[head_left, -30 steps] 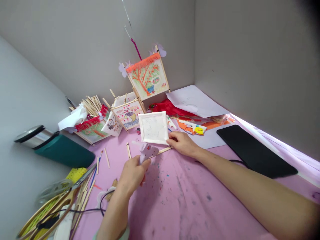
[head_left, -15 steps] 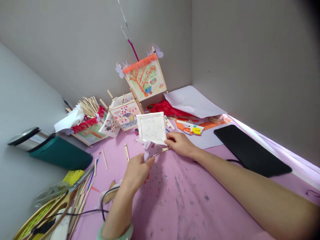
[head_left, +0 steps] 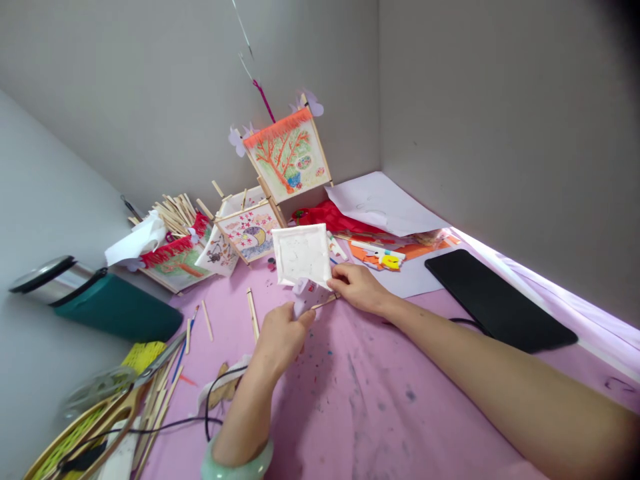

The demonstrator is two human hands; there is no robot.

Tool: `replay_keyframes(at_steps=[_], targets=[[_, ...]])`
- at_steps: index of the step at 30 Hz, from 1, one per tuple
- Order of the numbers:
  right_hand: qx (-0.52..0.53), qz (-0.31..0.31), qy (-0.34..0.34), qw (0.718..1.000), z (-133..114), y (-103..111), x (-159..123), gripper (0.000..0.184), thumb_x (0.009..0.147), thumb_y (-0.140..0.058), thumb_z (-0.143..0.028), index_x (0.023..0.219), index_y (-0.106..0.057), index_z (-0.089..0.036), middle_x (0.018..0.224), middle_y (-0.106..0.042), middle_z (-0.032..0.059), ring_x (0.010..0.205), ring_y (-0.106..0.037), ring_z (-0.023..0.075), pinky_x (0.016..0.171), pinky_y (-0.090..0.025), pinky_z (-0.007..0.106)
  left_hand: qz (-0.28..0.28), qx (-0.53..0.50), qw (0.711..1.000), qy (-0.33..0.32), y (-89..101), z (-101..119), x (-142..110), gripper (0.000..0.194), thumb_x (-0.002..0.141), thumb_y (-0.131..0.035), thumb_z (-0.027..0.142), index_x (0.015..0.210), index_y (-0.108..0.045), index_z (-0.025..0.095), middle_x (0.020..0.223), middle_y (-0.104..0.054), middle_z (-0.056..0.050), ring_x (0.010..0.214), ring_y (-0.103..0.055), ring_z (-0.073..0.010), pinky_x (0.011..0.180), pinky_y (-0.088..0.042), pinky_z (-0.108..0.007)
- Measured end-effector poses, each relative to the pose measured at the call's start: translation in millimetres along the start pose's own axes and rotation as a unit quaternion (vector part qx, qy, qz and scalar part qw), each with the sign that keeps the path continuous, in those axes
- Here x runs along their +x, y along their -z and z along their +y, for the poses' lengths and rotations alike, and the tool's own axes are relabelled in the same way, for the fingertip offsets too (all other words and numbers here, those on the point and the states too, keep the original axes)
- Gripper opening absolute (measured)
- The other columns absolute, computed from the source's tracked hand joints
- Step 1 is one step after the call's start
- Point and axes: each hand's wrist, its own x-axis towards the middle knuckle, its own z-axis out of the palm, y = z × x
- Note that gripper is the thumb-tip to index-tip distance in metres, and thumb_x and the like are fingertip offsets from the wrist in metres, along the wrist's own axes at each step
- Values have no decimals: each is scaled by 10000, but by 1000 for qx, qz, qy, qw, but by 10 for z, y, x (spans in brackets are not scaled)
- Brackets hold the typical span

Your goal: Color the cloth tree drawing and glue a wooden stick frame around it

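Observation:
My left hand (head_left: 283, 340) is wrapped round a pale lilac glue gun (head_left: 306, 297), whose nozzle end is hard to make out against the panel behind it. A white square panel with raised edges (head_left: 301, 252) stands tilted just past the gun. At the panel's lower right corner, the fingers of my right hand (head_left: 361, 288) pinch its edge. A thin wooden stick (head_left: 326, 302) runs along the bottom of the panel, close to both hands; whether my fingers also touch it is unclear.
Behind stand painted paper lanterns (head_left: 253, 233) on wooden frames, one hanging lantern (head_left: 287, 157) above them. A teal bottle (head_left: 117, 303) lies at left, near scissors (head_left: 150, 370), a basket (head_left: 60, 433) and loose sticks. A black phone-like slab (head_left: 500, 300) rests at right. A black cord (head_left: 207, 407) crosses the lower left.
The glue gun in my left hand has shifted slightly to the right along the panel's lower edge. My right hand keeps its pinch at the corner.

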Motion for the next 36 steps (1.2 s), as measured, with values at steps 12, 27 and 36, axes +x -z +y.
replay_keyframes(at_steps=[12, 27, 36], targets=[[-4, 4, -1, 1000, 23, -11, 4, 173, 745, -507, -188, 574, -483, -176, 591, -487, -29, 575, -438, 112, 547, -278, 231, 7, 23, 1000, -4, 17, -6, -3, 284, 766, -482, 424, 592, -448, 201, 409, -509, 14, 369, -470, -121, 416, -283, -227], [-2, 2, -4, 1000, 12, -10, 0, 202, 737, -512, -186, 547, -446, -178, 565, -461, -37, 568, -414, 106, 547, -265, 227, 11, 19, 1000, 10, 82, -150, -60, 275, 781, -465, 412, 608, -445, 200, 391, -497, 26, 336, -466, -113, 395, -316, -218], [-7, 1, -4, 1000, 2, -4, 1, 191, 741, -501, -199, 555, -463, -177, 584, -481, -32, 582, -438, 111, 554, -278, 226, 18, 16, 999, 23, 133, -213, -98, 292, 776, -467, 428, 595, -426, 204, 370, -475, 36, 322, -442, -108, 389, -306, -218]])
